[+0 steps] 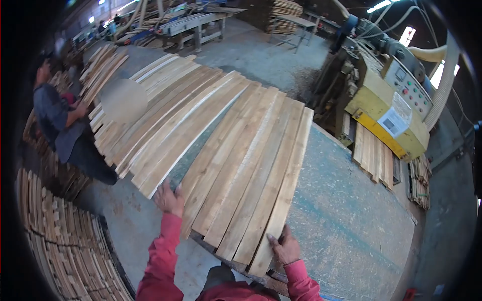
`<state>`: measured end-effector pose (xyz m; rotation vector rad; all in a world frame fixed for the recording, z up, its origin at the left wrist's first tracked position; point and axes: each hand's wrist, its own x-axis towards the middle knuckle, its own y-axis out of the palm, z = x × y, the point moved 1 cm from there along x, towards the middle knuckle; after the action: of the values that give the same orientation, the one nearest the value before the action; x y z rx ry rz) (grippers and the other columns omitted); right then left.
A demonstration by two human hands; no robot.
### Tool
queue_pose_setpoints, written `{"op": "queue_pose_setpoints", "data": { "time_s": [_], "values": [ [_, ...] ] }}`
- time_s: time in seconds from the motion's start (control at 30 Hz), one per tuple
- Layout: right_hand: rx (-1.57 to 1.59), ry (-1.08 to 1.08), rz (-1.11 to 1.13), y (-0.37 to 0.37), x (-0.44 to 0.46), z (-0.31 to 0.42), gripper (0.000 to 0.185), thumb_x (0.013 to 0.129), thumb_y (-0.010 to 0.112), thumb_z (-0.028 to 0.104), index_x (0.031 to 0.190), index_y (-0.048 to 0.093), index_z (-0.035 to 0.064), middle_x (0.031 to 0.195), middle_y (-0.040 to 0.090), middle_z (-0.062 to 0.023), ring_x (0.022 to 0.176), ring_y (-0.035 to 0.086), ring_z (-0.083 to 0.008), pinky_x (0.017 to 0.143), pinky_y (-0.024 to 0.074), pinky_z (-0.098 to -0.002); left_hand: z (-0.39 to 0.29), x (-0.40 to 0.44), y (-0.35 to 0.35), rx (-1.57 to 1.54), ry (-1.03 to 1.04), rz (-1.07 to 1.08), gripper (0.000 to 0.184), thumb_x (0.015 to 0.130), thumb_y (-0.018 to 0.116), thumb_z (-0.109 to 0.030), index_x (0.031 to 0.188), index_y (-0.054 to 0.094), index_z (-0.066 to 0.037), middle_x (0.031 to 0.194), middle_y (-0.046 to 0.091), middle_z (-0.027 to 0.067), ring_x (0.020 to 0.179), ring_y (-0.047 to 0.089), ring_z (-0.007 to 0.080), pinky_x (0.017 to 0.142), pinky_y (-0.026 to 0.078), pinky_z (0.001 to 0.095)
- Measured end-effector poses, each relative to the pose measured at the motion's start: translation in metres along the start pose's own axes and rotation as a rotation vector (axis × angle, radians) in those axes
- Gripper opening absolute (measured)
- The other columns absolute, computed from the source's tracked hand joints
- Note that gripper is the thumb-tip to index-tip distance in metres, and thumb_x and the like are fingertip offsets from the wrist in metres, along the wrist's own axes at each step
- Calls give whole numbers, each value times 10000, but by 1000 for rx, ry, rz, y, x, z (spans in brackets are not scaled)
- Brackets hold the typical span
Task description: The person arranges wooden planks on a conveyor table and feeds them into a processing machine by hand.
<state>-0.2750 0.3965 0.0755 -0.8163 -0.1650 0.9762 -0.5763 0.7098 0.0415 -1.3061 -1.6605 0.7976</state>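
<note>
Long wooden boards (246,165) lie side by side across a worn green table, their near ends uneven and some reaching past the table's edge. At the left side of this group is my left hand (169,199), fingers apart, by a narrow gap. Beyond that gap, more boards (175,118) fan out to the left, some with pale edges. My right hand (285,246) grips the near end of the rightmost board (286,198), thumb on top and the other fingers partly hidden along its outer side.
The green tabletop (346,200) extends right toward a yellow machine (389,115) with a button panel and more boards beneath it. A co-worker (63,115) stands at the left. Stacked wood strips (65,241) fill the lower left. Another bench (198,25) stands behind.
</note>
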Motion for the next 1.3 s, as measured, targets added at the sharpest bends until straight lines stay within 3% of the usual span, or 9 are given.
{"op": "queue_pose_setpoints", "data": {
  "time_s": [0.1,0.17,0.27,0.33,0.47,0.77,1.07,1.2,1.3],
  "values": [
    [-133,73,24,7,12,12,1093,890,623,682,1559,211,-78,908,723,-280,846,720,-460,746,574,-508,-65,59,50,64,147,129,589,929,647,-489,1378,571,-115,1331,579,182,1270,521,401,1044,393,580],
    [-188,103,7,17,19,1,1178,874,602,732,1578,129,-85,818,722,-262,755,721,-455,677,572,-517,-106,72,68,198,91,217,664,928,597,-586,1397,562,-117,1333,578,180,1286,516,397,1053,386,588],
    [-265,161,65,2,15,20,1158,892,600,703,1565,138,-119,848,718,-286,744,722,-443,656,565,-524,-113,68,110,284,25,97,810,874,567,-748,1410,559,-142,1342,568,181,1330,489,399,1078,360,610],
    [-224,162,90,-8,12,14,1137,910,588,678,1552,136,-144,819,713,-282,712,714,-442,640,560,-526,-118,51,88,147,-29,129,858,802,626,-788,1398,584,-173,1367,544,186,1369,451,398,1101,332,612],
    [-187,-10,47,-27,-10,-44,1102,939,556,644,1524,145,-193,730,693,-270,653,699,-435,615,557,-515,-129,-7,73,76,-67,147,837,754,721,-734,1380,618,-189,1394,517,159,1380,430,374,1113,316,596],
    [-113,-61,152,-152,-111,-181,1152,917,535,721,1503,200,-214,673,666,-265,631,695,-415,572,538,-498,-157,-211,50,30,-65,35,795,737,805,-604,1355,629,-136,1348,525,166,1330,461,387,1073,354,603],
    [-190,197,-13,-203,-265,-288,1237,851,546,816,1506,246,-191,734,696,-255,650,712,-394,567,538,-489,-228,-388,48,3,191,64,800,741,809,-567,1348,615,-83,1334,552,192,1267,504,426,1037,387,596],
    [-315,274,-162,-215,-288,-331,1184,871,566,768,1530,234,-158,725,701,-233,635,708,-387,567,546,-470,-295,-440,48,-31,252,165,831,734,812,-574,1378,586,-99,1369,564,182,1276,514,416,1038,401,581],
    [-302,319,-199,-232,-285,-353,1139,880,591,729,1601,170,-45,828,730,-223,686,718,-383,614,556,-481,-313,-445,80,-15,434,188,902,772,750,-650,1447,526,-96,1389,552,215,1307,497,426,1087,385,570]
  ]
}}
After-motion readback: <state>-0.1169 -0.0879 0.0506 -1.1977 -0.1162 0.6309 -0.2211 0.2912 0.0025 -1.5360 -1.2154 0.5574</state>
